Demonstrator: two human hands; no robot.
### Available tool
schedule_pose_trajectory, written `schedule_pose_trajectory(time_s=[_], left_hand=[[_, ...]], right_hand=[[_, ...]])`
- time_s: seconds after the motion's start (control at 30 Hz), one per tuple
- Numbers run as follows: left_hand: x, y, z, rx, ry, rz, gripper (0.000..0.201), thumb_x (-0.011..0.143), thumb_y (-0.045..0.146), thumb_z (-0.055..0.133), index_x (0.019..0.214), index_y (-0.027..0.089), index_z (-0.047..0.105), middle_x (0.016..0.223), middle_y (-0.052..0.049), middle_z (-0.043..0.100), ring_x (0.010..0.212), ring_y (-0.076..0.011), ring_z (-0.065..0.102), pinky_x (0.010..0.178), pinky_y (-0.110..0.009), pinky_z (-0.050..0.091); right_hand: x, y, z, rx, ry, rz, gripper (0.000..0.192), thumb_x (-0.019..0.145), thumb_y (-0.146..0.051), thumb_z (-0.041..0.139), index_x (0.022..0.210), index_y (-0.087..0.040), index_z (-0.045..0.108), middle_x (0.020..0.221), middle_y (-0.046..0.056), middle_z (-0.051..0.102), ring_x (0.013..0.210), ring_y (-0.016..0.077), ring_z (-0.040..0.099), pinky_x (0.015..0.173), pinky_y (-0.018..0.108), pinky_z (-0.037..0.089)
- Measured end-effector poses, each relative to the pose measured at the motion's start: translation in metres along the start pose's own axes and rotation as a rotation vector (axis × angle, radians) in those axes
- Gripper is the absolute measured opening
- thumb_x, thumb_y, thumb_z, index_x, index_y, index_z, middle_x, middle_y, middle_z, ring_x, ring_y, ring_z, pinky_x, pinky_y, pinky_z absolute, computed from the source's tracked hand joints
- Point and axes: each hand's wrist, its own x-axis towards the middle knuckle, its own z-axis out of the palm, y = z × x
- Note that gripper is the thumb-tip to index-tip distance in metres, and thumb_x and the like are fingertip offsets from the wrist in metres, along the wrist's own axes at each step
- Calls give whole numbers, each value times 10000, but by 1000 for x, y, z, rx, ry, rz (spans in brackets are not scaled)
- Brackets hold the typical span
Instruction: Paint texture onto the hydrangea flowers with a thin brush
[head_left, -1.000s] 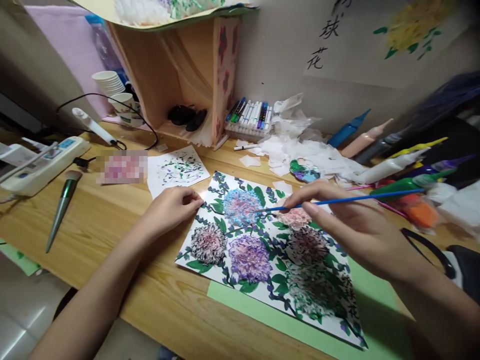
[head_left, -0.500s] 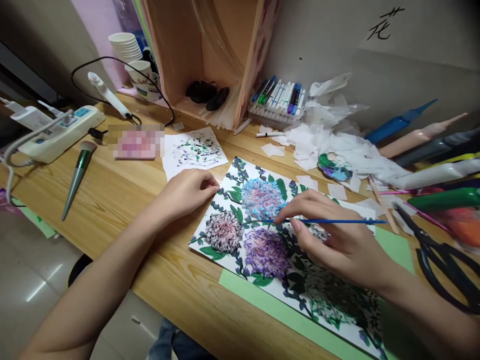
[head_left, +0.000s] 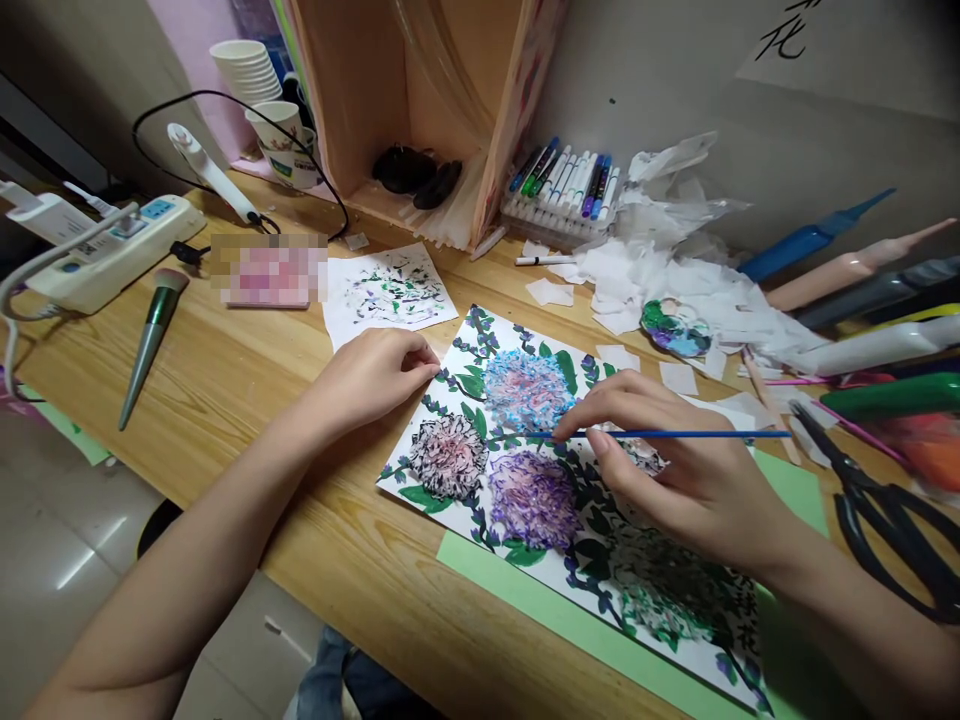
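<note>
A flower painting (head_left: 525, 470) with several textured blooms lies on the wooden desk (head_left: 247, 400), partly over a green sheet (head_left: 570, 640). My left hand (head_left: 375, 375) rests with curled fingers on the painting's upper left edge, pressing it down. My right hand (head_left: 675, 460) pinches a thin blue paintbrush (head_left: 697, 434) held almost level. Its tip sits between the blue-pink bloom (head_left: 525, 388) and the purple bloom (head_left: 534, 497).
A paint-smeared test sheet (head_left: 390, 292), marker set (head_left: 564, 190), torn white paper scraps (head_left: 660, 290) and a small palette (head_left: 675, 330) lie behind. Paint bottles (head_left: 862, 300) and black scissors (head_left: 892, 520) are at the right. A power strip (head_left: 105, 255), makeup brush (head_left: 150, 340) and paper cups (head_left: 255, 90) sit left.
The view tilted down and shifted. My right hand moved the brush tip leftward and down from the pink bloom to between the blue and purple blooms. My left hand stayed on the paper.
</note>
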Motion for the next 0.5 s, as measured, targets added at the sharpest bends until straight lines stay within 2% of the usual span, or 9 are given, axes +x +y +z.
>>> schedule_pose_trajectory(time_s=[0.5], left_hand=[[1, -2, 1, 3, 13, -1, 254, 801, 376, 498, 843, 193, 669, 884, -36, 686, 793, -174, 586, 640, -267, 403]], right_hand=[[0, 0, -1, -6, -45, 24, 136, 852, -177, 468, 887, -206, 597, 815, 42, 621, 782, 167, 562, 663, 316, 443]])
